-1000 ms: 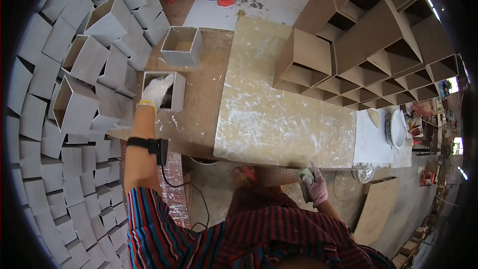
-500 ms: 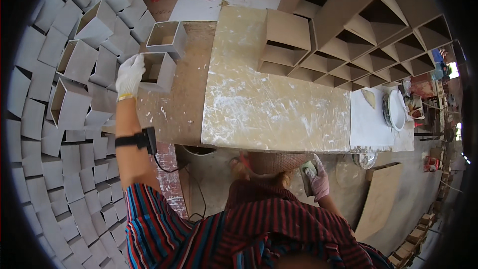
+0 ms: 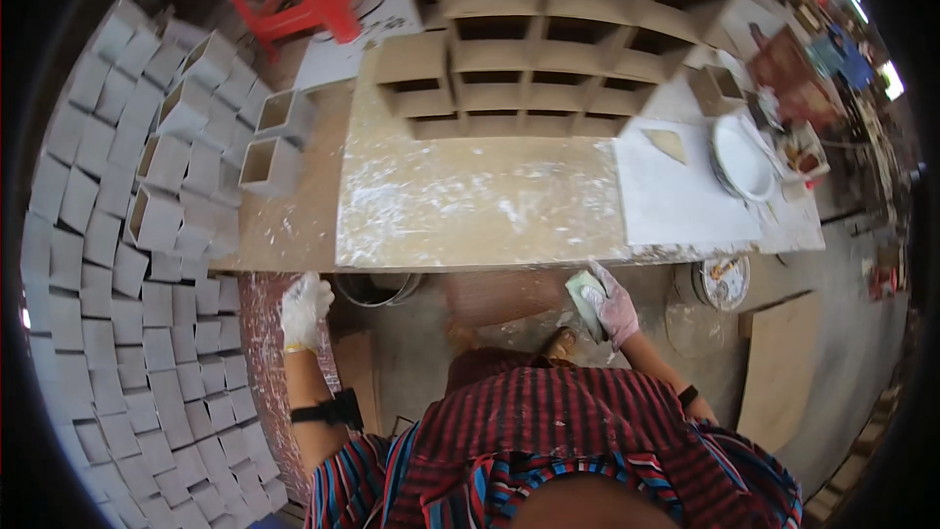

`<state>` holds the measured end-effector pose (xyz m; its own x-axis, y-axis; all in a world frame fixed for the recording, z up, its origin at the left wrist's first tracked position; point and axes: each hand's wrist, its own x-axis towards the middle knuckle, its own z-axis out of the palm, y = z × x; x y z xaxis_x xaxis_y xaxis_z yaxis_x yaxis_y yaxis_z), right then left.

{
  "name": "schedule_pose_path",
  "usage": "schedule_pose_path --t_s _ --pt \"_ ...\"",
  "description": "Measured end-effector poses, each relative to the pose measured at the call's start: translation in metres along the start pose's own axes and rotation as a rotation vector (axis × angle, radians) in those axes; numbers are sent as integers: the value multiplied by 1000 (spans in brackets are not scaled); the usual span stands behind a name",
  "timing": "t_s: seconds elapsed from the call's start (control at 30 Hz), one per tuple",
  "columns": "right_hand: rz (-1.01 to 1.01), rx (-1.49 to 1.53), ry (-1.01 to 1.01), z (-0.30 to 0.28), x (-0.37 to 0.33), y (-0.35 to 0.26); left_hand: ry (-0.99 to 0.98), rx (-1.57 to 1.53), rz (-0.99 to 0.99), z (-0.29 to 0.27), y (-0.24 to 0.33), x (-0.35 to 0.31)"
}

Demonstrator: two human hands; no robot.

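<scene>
The pale green pad (image 3: 585, 304) is in our right hand (image 3: 615, 315), gripped along its length between thumb and fingers, with a face turned out to the hand's left. The hand is narrowed on it, in a pink-stained glove. For good control, we would grip the pad by its back and edges, fingertips off the outward face, and hold the wrist loose so that pressure spreads evenly rather than digging in at a corner.

Just ahead of the right hand runs the front edge of the smeared worktop (image 3: 475, 225); whether the fingers touch it, we cannot tell. We would lift the pad well clear of that edge, since a knock could twist it in our grip.

Our left hand (image 3: 306, 311), in a white glove, is well to the left of the right one, over a red, paint-flecked plank (image 3: 262, 328). Its fingers look loosely bent and we see nothing in it, though how far they close we cannot tell. Ahead of it and slightly left sits the nearer grey box (image 3: 276, 168), with the farther grey box (image 3: 285, 116) just beyond. Any box is best steadied by its outer walls, we judge, with fingers out of the pad's path.

Left of that hand rises a close-packed stack of boxes (image 3: 117, 309); our elbow should swing clear of it. Ahead and right of the right hand stands a white basin (image 3: 746, 162), well apart from the pad.
</scene>
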<state>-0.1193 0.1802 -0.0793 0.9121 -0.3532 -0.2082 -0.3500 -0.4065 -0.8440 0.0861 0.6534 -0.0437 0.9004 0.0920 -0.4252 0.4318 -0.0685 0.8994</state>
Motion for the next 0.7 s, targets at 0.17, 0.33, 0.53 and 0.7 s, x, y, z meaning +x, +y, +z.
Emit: schedule_pose_path --t_s 0.17,0.33,0.53,0.7 --pt "86 253 34 -66 -9 30 -6 96 -64 91 6 -58" --pt "111 196 141 -112 -30 58 -235 38 83 158 35 -52" --pt "130 508 215 -120 -45 124 -286 -176 140 232 88 1" --pt "158 266 282 -143 -53 110 -284 -347 85 291 135 52"
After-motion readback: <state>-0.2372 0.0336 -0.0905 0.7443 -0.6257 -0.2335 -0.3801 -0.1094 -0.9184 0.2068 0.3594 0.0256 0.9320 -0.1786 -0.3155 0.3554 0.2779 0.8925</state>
